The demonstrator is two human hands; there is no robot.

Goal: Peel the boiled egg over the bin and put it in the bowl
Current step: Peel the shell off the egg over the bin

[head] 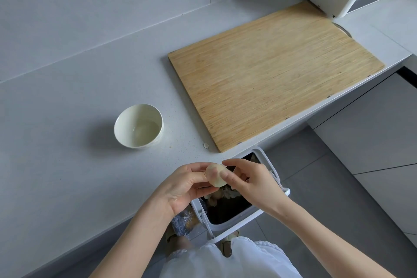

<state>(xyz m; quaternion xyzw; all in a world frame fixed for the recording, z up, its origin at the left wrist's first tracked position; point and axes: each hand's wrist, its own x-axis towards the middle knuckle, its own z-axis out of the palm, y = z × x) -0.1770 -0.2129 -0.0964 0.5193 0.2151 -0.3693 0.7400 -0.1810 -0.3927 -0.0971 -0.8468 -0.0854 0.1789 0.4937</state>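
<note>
Egg held over the open bin, pinched between left hand and right hand; both hands closed on it. Surface looks smooth, possibly mostly peeled; blur prevents certainty. Judged light, soft, slippery, easily gouged: cradle round the middle with fingertips. Bowl stands apart on the counter.

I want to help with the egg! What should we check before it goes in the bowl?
1. Egg held by both the left hand and the right hand: ok.
2. Egg over the bin: ok.
3. All shell off: cannot tell, fingers hide part.
4. Bowl upright on the counter, with room: ok.
5. Counter clean: not ok, a shell bit lies beside the cutting board.
</note>
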